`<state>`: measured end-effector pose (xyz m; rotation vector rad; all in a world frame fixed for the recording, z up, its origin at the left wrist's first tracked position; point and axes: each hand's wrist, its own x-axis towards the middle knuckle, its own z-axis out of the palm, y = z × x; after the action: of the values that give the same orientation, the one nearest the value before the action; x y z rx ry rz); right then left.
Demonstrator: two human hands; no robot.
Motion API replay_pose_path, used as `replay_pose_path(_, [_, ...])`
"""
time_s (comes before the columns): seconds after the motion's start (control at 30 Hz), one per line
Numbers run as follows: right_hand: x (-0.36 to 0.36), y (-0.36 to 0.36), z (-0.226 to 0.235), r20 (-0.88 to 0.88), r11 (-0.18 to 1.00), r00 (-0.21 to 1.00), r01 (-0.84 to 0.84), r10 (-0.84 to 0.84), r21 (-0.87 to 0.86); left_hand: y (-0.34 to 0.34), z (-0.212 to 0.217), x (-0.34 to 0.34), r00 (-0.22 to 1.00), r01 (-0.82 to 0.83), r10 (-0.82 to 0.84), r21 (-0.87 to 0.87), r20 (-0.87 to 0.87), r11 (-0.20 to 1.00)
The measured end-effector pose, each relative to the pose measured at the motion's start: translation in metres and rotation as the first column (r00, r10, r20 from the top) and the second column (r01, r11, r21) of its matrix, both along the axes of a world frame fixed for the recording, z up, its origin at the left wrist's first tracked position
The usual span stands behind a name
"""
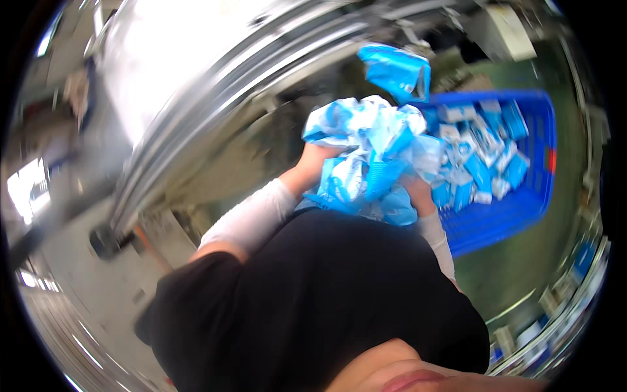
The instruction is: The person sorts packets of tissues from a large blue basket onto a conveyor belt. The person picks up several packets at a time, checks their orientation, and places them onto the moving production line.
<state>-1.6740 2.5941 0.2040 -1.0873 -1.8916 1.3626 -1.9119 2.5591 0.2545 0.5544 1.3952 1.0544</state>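
Note:
A bulky bundle of crinkled blue-and-white plastic packets point(369, 147) is gathered in front of my chest between both hands. My left hand point(318, 162) grips it from the left side, its fingers mostly covered by the plastic. On the right, my right hand point(417, 191) holds the lower edge of the bundle, fingers likewise hidden. Just beyond the bundle, a separate blue packet point(395, 70) shows near the corner of a blue plastic crate point(550, 130); whether it rests on something I cannot tell. Inside the crate lie many loose blue-and-white packets point(480, 147).
Metal rails point(261, 59) of a machine run along the far left side, blurred. A pale box-shaped part point(506, 32) stands behind the crate. Green floor point(483, 281) surrounds the crate, and more blue and white goods point(532, 333) line the lower right.

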Motion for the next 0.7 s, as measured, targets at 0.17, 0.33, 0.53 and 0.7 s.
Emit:
replay_pose_path(0.17, [-0.097,-0.001,0.007,-0.126,0.915,0.906,-0.396,0.403,0.082,-0.093,-0.011,-0.078,0.970,-0.164,0.202,0.257,-0.133,0.953])
replay_pose_path(0.33, [-0.274,-0.028,0.024,-0.280,0.805,0.756,-0.542,0.592,0.239,-0.193,-0.012,-0.162,0.670,-0.715,0.699,-0.032,0.249,0.698])
replay_pose_path(0.53, [-0.369,-0.082,-0.117,-0.426,0.679,0.863,-0.485,0.271,-0.551,-0.231,-0.112,-0.191,0.393,-0.873,0.838,-0.134,0.379,0.469])
replay_pose_path(0.7, [-0.352,-0.068,-0.096,-0.576,0.377,0.816,-0.550,0.051,-0.745,-0.184,-0.142,-0.207,0.623,-0.720,0.721,-0.139,0.302,0.680])
